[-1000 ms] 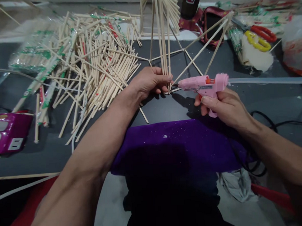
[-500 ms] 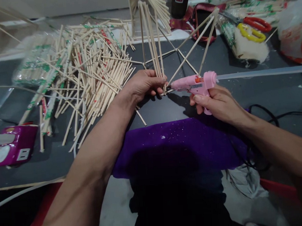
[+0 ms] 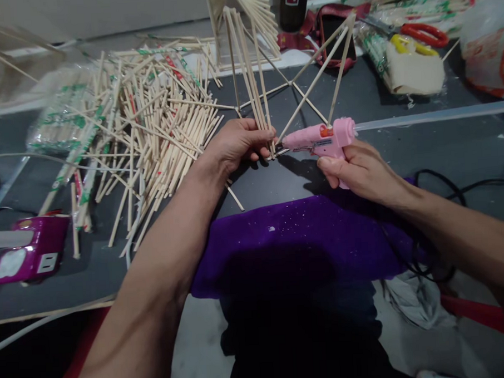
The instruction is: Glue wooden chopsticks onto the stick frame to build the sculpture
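My left hand [image 3: 252, 139] is closed around the lower ends of several upright wooden sticks [image 3: 249, 72]. These sticks belong to an open stick frame [image 3: 315, 97] standing on the dark table, with slanted sticks meeting in a peak at its right. A pink hot glue gun [image 3: 320, 138] is gripped in my right hand [image 3: 355, 165]. Its nozzle points left and sits at the foot of the sticks, by my left fingertips; whether it touches them I cannot tell. From the gun's back a long translucent glue stick [image 3: 432, 116] reaches to the right.
Loose wooden sticks [image 3: 165, 120] lie heaped to the left beside wrapped bundles [image 3: 65, 108]. A purple power strip [image 3: 33, 248] is at far left. Behind are a fanned stick structure [image 3: 253, 22], a dark bottle [image 3: 293, 9], and scissors [image 3: 424, 35]. Purple cloth [image 3: 279, 243] covers the near edge.
The view has shifted slightly. Both hands stay nearly in place, the glue gun still held against the same spot by the stick ends.
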The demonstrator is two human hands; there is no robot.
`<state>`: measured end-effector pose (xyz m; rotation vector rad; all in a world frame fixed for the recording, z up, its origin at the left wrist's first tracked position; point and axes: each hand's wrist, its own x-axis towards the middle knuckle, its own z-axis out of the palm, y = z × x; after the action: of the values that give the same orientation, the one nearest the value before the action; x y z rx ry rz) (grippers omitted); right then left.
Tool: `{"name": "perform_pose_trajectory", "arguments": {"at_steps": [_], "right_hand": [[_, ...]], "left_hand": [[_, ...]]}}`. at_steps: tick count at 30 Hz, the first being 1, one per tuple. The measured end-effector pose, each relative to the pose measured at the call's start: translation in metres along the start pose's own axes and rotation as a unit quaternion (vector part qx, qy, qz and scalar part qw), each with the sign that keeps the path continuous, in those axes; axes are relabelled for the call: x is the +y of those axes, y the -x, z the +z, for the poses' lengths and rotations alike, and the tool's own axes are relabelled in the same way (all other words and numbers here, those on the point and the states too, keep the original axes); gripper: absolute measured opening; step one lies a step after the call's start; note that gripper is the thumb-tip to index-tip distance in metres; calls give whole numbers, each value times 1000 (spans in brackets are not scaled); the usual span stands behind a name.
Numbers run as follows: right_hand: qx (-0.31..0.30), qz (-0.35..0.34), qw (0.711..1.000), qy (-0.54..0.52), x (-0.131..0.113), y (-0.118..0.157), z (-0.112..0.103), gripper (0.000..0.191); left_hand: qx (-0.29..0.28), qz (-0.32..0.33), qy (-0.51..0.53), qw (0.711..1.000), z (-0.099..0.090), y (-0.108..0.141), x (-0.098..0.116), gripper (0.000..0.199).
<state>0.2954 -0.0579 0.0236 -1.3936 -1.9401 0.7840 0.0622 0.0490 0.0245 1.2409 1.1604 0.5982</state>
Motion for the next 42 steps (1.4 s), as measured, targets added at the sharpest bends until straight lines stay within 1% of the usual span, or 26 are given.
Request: {"name": "perform_pose_trajectory", "arguments": {"at_steps": [7,17,21,27,31,34,36,39,40,42], "right_hand": [[7,6,1000,2,-1,1,1,47],[8,10,1000,6,-1,0,1,39],[13,6,1000,4,-1,0,2,41],[3,27,1000,-15,1,0,2,44],[0,46,997,-68,7,0,2,40],[-18,57,989,-133,10,-1,2,41],[-27,68,977,-202,9,-2,1,40],[-25,87,948,-304,6,-3,-5,38],[-22,88,943,-320,5,-3,-9,41],[-9,75,945,-318,3,-3,-16,51]], "left_hand": [[4,0,1,1000,1,1,1,6],[12,2,-3,1000,2,1,0,6],[9,7,-2,1000,2,1,-1,6],[12,14,-3,1000,2,1,-2,9],[14,14,-1,1000,2,1,-2,8],[17,7,-4,1000,3,0,-2,9],[16,4,-3,1000,2,0,-3,8],[7,7,5,1000,1,-1,-4,9],[2,8,5,1000,1,-1,-4,10],[-8,5,-2,1000,0,0,-4,10]]}}
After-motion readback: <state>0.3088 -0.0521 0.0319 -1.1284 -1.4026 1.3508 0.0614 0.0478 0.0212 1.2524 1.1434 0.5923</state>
